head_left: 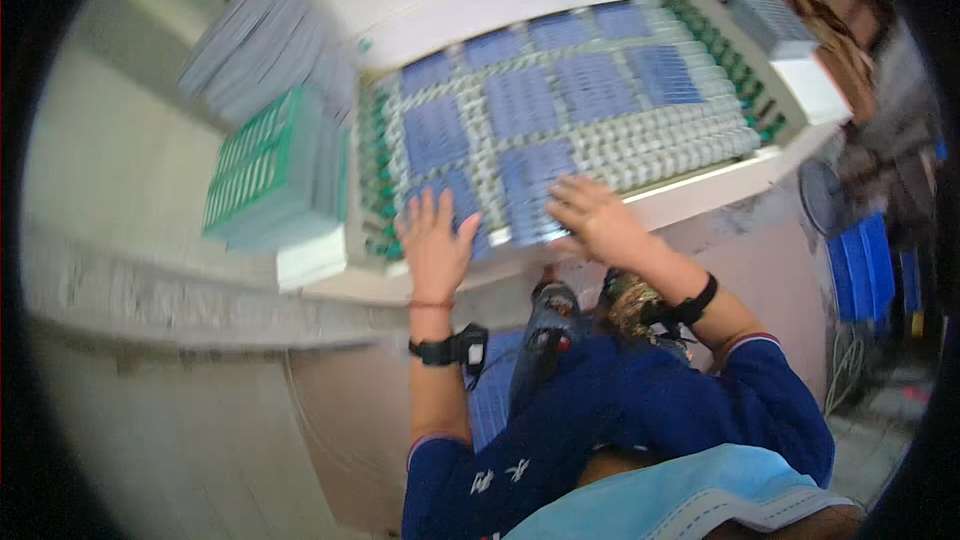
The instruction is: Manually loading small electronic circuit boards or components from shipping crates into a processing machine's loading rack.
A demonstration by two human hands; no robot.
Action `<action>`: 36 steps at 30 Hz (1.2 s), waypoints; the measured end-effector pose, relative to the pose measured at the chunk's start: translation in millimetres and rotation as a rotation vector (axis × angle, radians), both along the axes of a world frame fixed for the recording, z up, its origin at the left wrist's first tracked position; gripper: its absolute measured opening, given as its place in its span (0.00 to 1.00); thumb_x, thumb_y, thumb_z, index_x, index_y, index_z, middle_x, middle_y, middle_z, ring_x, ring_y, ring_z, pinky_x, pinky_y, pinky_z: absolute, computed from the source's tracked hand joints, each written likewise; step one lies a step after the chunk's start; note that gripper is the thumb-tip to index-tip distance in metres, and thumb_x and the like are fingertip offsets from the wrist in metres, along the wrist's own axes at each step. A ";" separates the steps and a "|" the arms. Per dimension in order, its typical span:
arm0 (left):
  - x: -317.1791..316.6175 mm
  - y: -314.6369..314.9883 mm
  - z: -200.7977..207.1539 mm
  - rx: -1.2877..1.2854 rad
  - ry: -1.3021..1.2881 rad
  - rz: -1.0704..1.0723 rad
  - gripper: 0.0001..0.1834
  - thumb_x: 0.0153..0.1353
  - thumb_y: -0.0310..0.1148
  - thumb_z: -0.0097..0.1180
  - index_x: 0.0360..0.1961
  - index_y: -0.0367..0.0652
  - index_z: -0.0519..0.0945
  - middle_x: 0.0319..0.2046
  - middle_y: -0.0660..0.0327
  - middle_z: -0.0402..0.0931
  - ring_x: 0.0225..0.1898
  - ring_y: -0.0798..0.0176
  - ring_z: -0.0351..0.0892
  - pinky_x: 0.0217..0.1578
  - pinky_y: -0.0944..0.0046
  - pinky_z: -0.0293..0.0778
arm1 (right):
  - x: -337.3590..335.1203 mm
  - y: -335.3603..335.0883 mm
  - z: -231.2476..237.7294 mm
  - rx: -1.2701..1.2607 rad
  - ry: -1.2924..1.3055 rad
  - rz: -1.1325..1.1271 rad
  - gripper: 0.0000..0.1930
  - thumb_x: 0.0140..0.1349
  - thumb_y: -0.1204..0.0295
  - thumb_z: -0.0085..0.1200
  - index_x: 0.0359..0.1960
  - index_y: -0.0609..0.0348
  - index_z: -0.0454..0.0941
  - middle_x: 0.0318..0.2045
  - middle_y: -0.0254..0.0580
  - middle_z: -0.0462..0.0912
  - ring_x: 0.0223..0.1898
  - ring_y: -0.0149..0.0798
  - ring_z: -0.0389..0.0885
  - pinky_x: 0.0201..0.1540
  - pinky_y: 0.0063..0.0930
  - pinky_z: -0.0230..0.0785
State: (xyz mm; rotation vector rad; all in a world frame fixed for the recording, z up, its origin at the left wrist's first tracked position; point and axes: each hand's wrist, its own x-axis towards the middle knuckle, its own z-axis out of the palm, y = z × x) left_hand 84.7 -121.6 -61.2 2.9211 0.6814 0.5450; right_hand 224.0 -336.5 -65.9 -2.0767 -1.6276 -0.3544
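Several flat blue panels (520,100) with rows of fine lines lie spread over a bed of pale rollers (650,140). My left hand (435,245) is open, its fingers spread over a blue panel (452,198) at the near left end of the bed. Over the near edge of another blue panel (535,180), my right hand (600,225) is stretched out with its fingers a little apart. Neither hand is wrapped round anything. Blur hides whether the fingertips press on the panels or hover just above them.
Green gears (735,60) line both sides of the roller bed, inside a white frame (700,180). At the left stand a green-topped stack of panels (262,168) and a grey stack (265,45). Blue bins (860,265) are at the right.
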 end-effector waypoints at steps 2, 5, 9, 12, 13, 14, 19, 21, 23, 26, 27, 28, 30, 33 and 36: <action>6.9 3.6 0.8 -0.040 0.068 -0.017 0.30 0.58 0.52 0.46 0.57 0.45 0.67 0.59 0.47 0.58 0.61 0.43 0.54 0.59 0.40 0.44 | 8.3 2.2 -8.1 0.011 0.017 0.041 0.26 0.48 0.56 0.58 0.45 0.59 0.74 0.50 0.50 0.72 0.57 0.50 0.64 0.59 0.44 0.54; 3.6 10.6 0.6 -0.041 0.083 -0.005 0.30 0.58 0.49 0.47 0.57 0.44 0.65 0.60 0.46 0.57 0.63 0.43 0.52 0.60 0.40 0.42 | 12.4 3.0 -1.2 0.024 0.062 0.058 0.26 0.48 0.56 0.58 0.45 0.60 0.74 0.49 0.51 0.72 0.56 0.51 0.65 0.58 0.43 0.56; 0.7 4.2 14.0 -0.022 -0.153 -0.077 0.28 0.59 0.46 0.47 0.57 0.42 0.65 0.60 0.46 0.57 0.63 0.43 0.51 0.61 0.41 0.40 | 28.7 -19.6 22.4 0.105 0.171 0.067 0.26 0.49 0.54 0.58 0.45 0.61 0.73 0.49 0.51 0.72 0.53 0.52 0.68 0.55 0.42 0.61; 0.8 -2.7 15.5 -0.032 -0.305 -0.125 0.28 0.61 0.45 0.43 0.56 0.37 0.64 0.59 0.46 0.57 0.62 0.42 0.51 0.62 0.44 0.42 | 55.6 -53.2 56.4 0.182 0.218 -0.069 0.23 0.49 0.58 0.60 0.44 0.56 0.75 0.45 0.50 0.75 0.48 0.48 0.73 0.49 0.38 0.68; -1.7 -3.3 13.9 -0.047 -0.403 -0.151 0.28 0.62 0.46 0.42 0.56 0.35 0.63 0.59 0.45 0.57 0.62 0.42 0.51 0.62 0.45 0.42 | 69.3 -66.3 66.3 0.188 0.238 -0.123 0.22 0.50 0.59 0.60 0.45 0.57 0.75 0.45 0.49 0.75 0.48 0.48 0.73 0.50 0.37 0.67; -1.7 -4.6 10.8 -0.050 -0.448 -0.141 0.30 0.62 0.47 0.41 0.56 0.31 0.63 0.59 0.45 0.58 0.62 0.42 0.51 0.62 0.46 0.43 | 84.9 -83.3 79.0 0.194 0.252 -0.183 0.22 0.50 0.59 0.59 0.45 0.59 0.75 0.45 0.48 0.76 0.47 0.47 0.73 0.51 0.36 0.66; -0.4 0.0 -13.5 -0.053 -0.593 -0.064 0.32 0.61 0.48 0.41 0.55 0.28 0.62 0.58 0.44 0.59 0.62 0.42 0.52 0.62 0.45 0.43 | 168.6 -148.9 171.1 0.331 0.136 -0.494 0.23 0.51 0.58 0.60 0.45 0.59 0.75 0.41 0.46 0.78 0.43 0.40 0.77 0.47 0.30 0.69; 3.5 -1.5 -15.3 0.001 -0.628 -0.017 0.32 0.61 0.48 0.42 0.55 0.29 0.62 0.57 0.43 0.60 0.61 0.41 0.54 0.61 0.43 0.44 | 214.5 -170.3 210.4 0.316 0.128 -0.627 0.22 0.52 0.62 0.60 0.46 0.63 0.74 0.37 0.40 0.79 0.36 0.33 0.77 0.42 0.26 0.70; 3.4 -0.9 -15.8 0.017 -0.645 0.006 0.32 0.60 0.48 0.43 0.54 0.29 0.62 0.56 0.43 0.61 0.60 0.41 0.55 0.61 0.42 0.44 | 271.3 -185.0 238.3 0.429 0.134 -0.635 0.25 0.53 0.59 0.59 0.46 0.68 0.72 0.37 0.44 0.79 0.37 0.33 0.77 0.43 0.27 0.70; 2.9 0.1 -14.9 0.105 -0.603 0.042 0.30 0.62 0.48 0.41 0.54 0.30 0.64 0.57 0.44 0.60 0.60 0.42 0.55 0.61 0.44 0.45 | 345.1 -199.6 278.7 0.438 0.007 -0.756 0.38 0.46 0.47 0.60 0.48 0.72 0.70 0.42 0.57 0.77 0.44 0.45 0.77 0.44 0.32 0.71; 3.1 0.3 -14.4 0.111 -0.605 0.049 0.30 0.62 0.48 0.41 0.54 0.30 0.64 0.57 0.44 0.60 0.60 0.42 0.55 0.61 0.44 0.45 | 360.2 -196.5 285.9 0.466 -0.024 -0.798 0.40 0.44 0.45 0.60 0.48 0.72 0.70 0.43 0.58 0.76 0.44 0.47 0.77 0.44 0.33 0.71; 5.2 -1.2 -13.5 0.118 -0.594 0.055 0.30 0.62 0.48 0.41 0.54 0.31 0.64 0.56 0.45 0.60 0.61 0.42 0.55 0.61 0.43 0.45 | 367.3 -191.3 291.1 0.469 -0.026 -0.795 0.40 0.44 0.45 0.60 0.48 0.72 0.70 0.43 0.58 0.76 0.44 0.47 0.77 0.44 0.33 0.71; 8.6 -1.2 -14.4 0.127 -0.587 0.063 0.30 0.62 0.49 0.40 0.54 0.31 0.64 0.56 0.45 0.61 0.61 0.42 0.54 0.61 0.42 0.44 | 380.5 -177.8 297.8 0.507 -0.055 -0.862 0.45 0.41 0.42 0.61 0.50 0.73 0.68 0.43 0.61 0.75 0.45 0.48 0.77 0.45 0.35 0.70; 7.0 -1.0 -20.2 0.151 -0.537 0.124 0.30 0.62 0.50 0.40 0.53 0.33 0.65 0.56 0.46 0.61 0.61 0.42 0.53 0.61 0.41 0.43 | 397.0 -151.2 292.3 0.411 -0.198 -0.968 0.47 0.41 0.42 0.61 0.52 0.73 0.65 0.44 0.63 0.74 0.45 0.48 0.77 0.45 0.37 0.70; 4.2 1.0 -22.2 0.165 -0.523 0.166 0.30 0.62 0.51 0.39 0.53 0.34 0.66 0.55 0.47 0.62 0.61 0.43 0.53 0.61 0.39 0.41 | 390.2 -137.6 292.4 0.404 -0.028 -1.016 0.45 0.41 0.48 0.65 0.53 0.73 0.63 0.44 0.64 0.74 0.46 0.45 0.76 0.38 0.34 0.74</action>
